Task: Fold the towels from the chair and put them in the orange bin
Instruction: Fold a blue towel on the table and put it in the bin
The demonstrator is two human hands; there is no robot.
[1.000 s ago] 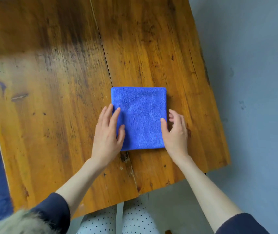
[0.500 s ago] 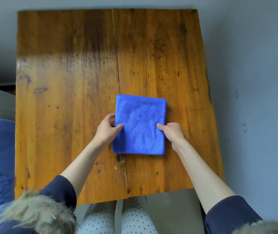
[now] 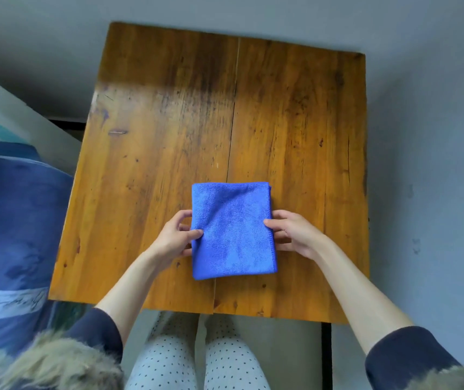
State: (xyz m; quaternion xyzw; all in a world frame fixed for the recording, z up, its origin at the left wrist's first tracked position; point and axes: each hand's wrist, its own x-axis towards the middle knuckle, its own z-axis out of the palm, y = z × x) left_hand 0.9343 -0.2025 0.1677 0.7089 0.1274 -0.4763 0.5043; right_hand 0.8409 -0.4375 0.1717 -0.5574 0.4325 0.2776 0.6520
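Observation:
A folded blue towel (image 3: pixel 232 229) lies as a neat rectangle on the near half of the wooden table (image 3: pixel 168 130). My left hand (image 3: pixel 173 239) pinches its left edge, thumb on top and fingers curled underneath. My right hand (image 3: pixel 291 233) pinches the right edge the same way. The towel's near end looks slightly lifted off the wood. No chair and no orange bin are in view.
Blue bedding with a pale printed band (image 3: pixel 8 235) sits against the table's left side. Grey floor (image 3: pixel 427 164) surrounds the table at the far end and right. My legs in dotted trousers (image 3: pixel 197 358) are at the near edge.
My hands went from resting flat beside the towel to pinching its two side edges. The camera has pulled back, so the whole table now shows.

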